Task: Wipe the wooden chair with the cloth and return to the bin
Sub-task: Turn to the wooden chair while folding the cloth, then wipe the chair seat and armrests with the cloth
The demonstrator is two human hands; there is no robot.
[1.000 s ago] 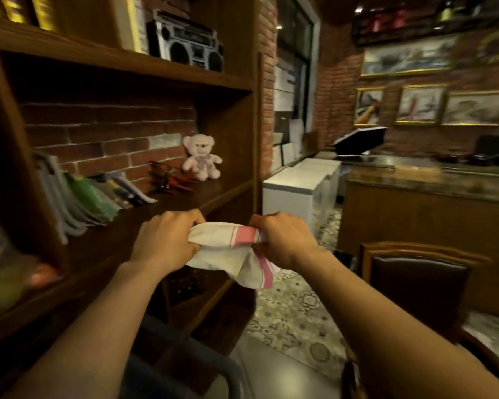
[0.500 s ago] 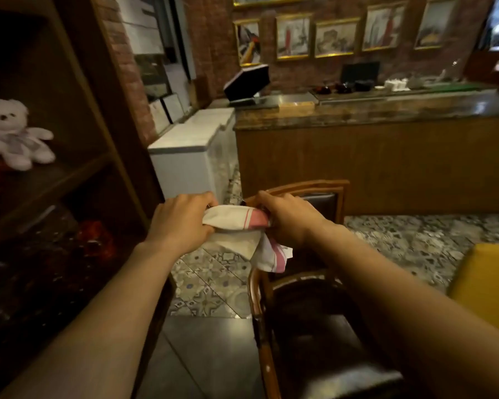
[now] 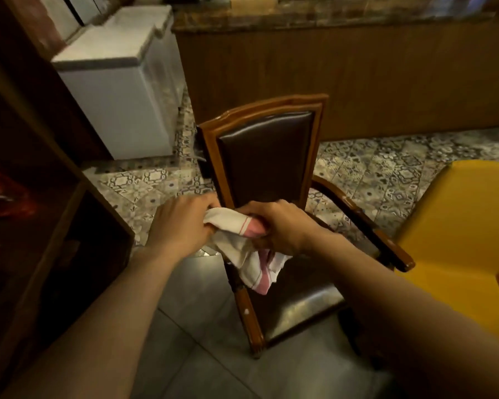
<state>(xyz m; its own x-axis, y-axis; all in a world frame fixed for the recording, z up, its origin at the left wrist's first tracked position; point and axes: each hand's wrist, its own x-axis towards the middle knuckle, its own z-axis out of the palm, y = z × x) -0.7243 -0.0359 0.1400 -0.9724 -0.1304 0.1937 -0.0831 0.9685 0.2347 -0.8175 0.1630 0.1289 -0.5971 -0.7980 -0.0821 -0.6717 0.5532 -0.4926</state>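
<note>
A wooden chair [image 3: 317,110] with a dark leather back and seat and curved armrests stands in front of me, facing me. Both hands hold a white cloth [image 3: 236,249] with pink stripes, bunched between them just above the seat and in front of the backrest. My left hand [image 3: 182,223] grips the cloth's left end beside the chair's left post. My right hand [image 3: 274,226] grips the right end, and a loose corner hangs down over the seat. No bin is in view.
A dark wooden shelf unit [image 3: 41,197] stands close on the left. White chest freezers [image 3: 121,82] sit behind the chair at the left, a wooden counter [image 3: 357,67] at the back. A yellow chair [image 3: 458,226] is at the right. Patterned tiles [image 3: 372,168] cover the floor.
My view has swung from the shelf to the right and down onto the chair. Both hands, still holding the cloth, have come down close to the chair's seat and backrest.
</note>
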